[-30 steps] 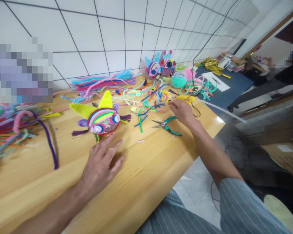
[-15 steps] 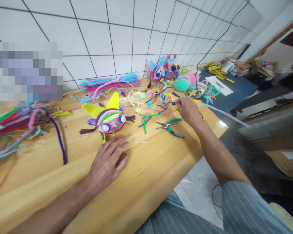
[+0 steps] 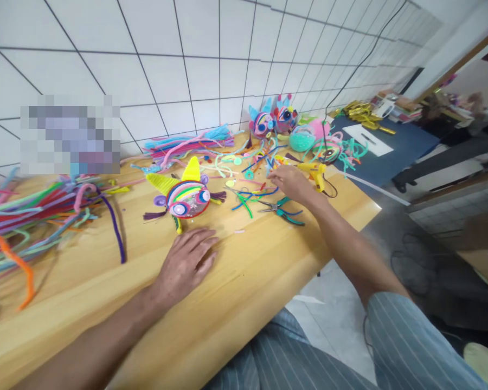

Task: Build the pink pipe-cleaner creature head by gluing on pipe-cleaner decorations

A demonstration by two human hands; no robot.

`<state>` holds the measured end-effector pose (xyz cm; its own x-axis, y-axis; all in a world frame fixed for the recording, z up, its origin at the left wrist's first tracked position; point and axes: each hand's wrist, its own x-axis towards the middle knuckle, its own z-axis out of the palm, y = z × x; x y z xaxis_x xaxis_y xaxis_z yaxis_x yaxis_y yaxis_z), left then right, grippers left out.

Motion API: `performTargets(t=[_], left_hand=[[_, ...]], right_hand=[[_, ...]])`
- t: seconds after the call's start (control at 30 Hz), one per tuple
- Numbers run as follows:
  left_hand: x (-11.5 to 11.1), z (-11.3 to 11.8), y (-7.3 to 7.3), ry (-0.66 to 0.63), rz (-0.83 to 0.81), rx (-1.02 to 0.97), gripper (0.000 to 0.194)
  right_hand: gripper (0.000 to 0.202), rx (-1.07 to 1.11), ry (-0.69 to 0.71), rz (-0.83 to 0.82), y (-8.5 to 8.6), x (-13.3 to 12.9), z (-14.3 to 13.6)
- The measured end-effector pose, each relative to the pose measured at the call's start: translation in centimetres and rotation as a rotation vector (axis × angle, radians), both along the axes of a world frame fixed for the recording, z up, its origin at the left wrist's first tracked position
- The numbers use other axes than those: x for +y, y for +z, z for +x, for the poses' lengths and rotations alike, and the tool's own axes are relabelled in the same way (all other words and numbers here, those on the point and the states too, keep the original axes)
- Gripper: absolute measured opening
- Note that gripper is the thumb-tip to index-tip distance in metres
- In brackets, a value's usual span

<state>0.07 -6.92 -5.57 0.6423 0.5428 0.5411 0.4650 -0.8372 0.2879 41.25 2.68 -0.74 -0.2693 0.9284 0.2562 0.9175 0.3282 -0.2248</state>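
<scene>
My left hand lies on the wooden table with its fingers spread, holding nothing. Just beyond its fingertips is a decorated mask-like figure with yellow pipe-cleaner ears, big blue-and-white eyes and dark tassels. Over the loose scraps hangs my right hand, its fingers bent down and together; what they hold, if anything, is hidden. Green-handled pliers lie open just below that hand. Right behind it is a yellow hot glue gun, partly covered by the hand. Green and blue pipe-cleaner pieces lie left of the pliers.
Bundles of pipe cleaners lie at the left and along the tiled wall. Finished-looking figures stand at the back, beside a green ball. A dark cable hangs down the wall. The table's edge runs along the right.
My right hand has moved left from the spot where the glue gun now shows, toward the scraps. My left hand has stayed resting by the figure. The view has shifted slightly.
</scene>
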Motion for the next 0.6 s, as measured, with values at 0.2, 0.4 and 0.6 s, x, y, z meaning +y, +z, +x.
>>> performTargets(t=[0.2,0.4,0.6], left_hand=[[0.0,0.1,0.1,-0.02,0.013,-0.025,0.023],[-0.8,0.4,1.9,-0.058,-0.03,-0.165,0.025],[-2.6,2.0,5.7,0.049,-0.417,-0.358,0.037]], right_hand=[[0.019,-0.047,0.134,-0.065,-0.9,2.8,-2.1],[0.02,0.112,0.108,0.229,3.5,-2.4,-4.0],[0.015,0.249,0.482,0.127,5.0,-10.0,-11.9]])
